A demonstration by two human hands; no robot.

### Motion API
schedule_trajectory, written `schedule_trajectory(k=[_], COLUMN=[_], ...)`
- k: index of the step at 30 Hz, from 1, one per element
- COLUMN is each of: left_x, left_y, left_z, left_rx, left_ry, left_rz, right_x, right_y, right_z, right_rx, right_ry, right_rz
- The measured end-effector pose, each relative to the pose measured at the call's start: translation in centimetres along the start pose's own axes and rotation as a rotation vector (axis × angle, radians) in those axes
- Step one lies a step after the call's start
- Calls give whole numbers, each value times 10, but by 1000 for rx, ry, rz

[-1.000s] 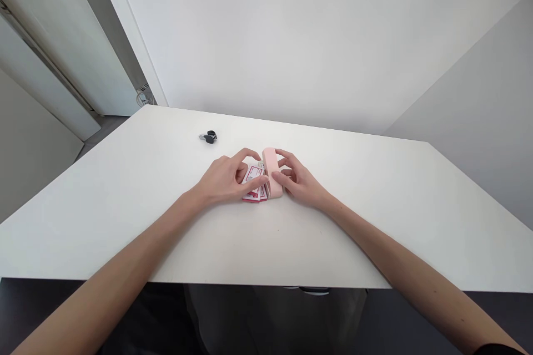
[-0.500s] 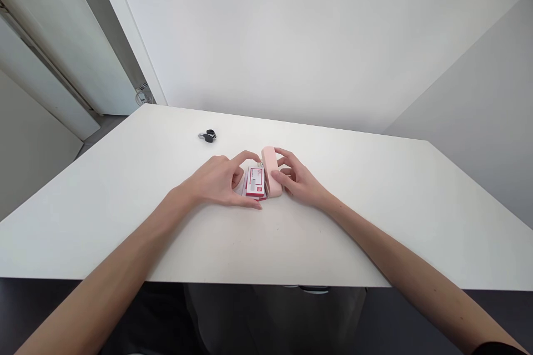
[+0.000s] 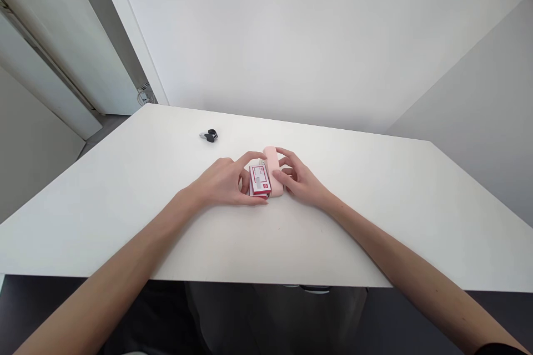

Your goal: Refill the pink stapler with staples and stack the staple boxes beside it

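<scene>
On the white table (image 3: 353,205), a small stack of red-and-white boxes (image 3: 259,177) lies with printed labels facing up. My left hand (image 3: 229,182) closes round the stack from the left, index finger at the far side and thumb along the near side. Right beside the boxes is a pink oblong object (image 3: 273,169) with rounded ends; its exact kind I cannot make out. My right hand (image 3: 300,180) grips it from the right, thumb on top and fingers at its far right side. Something pale shows partly between the boxes and the pink object.
Farther back on the left of the table lies a small black-and-silver item (image 3: 209,136), like a staple remover. A white wall (image 3: 283,39) rises behind the table. Cables (image 3: 145,94) show by the back left corner. The front edge runs just below my forearms.
My left hand has moved slightly right and closed in on the boxes. The top box has shifted right and turned a little, nearer the pink object. My right hand keeps its hold.
</scene>
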State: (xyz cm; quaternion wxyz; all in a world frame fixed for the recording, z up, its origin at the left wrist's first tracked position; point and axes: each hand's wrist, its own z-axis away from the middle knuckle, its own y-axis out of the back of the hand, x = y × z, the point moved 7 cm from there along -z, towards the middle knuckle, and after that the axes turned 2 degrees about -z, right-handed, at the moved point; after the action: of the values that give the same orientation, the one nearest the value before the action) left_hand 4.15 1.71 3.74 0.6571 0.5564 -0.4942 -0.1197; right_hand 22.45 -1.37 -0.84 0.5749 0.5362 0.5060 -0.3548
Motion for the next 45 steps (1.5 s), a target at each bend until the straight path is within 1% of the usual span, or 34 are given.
schedule_trajectory(k=[8, 16, 23, 37, 45], left_x=[1, -1, -6, -5, -5], left_y=[-1, -3, 0, -3, -3], left_z=[0, -1, 0, 1, 0], left_rx=[15, -4, 63, 24, -1], left_ry=[-9, -4, 54, 28, 48], left_rz=[-25, 6, 52, 99, 116], right_x=[1, 2, 4, 1, -6], right_y=[0, 1, 2, 2, -1], right_z=[0, -1, -1, 2, 4], right_rx=[3, 10, 7, 1, -12], right_ry=[4, 1, -1, 20, 23], right_rz=[-24, -34, -50, -59, -70])
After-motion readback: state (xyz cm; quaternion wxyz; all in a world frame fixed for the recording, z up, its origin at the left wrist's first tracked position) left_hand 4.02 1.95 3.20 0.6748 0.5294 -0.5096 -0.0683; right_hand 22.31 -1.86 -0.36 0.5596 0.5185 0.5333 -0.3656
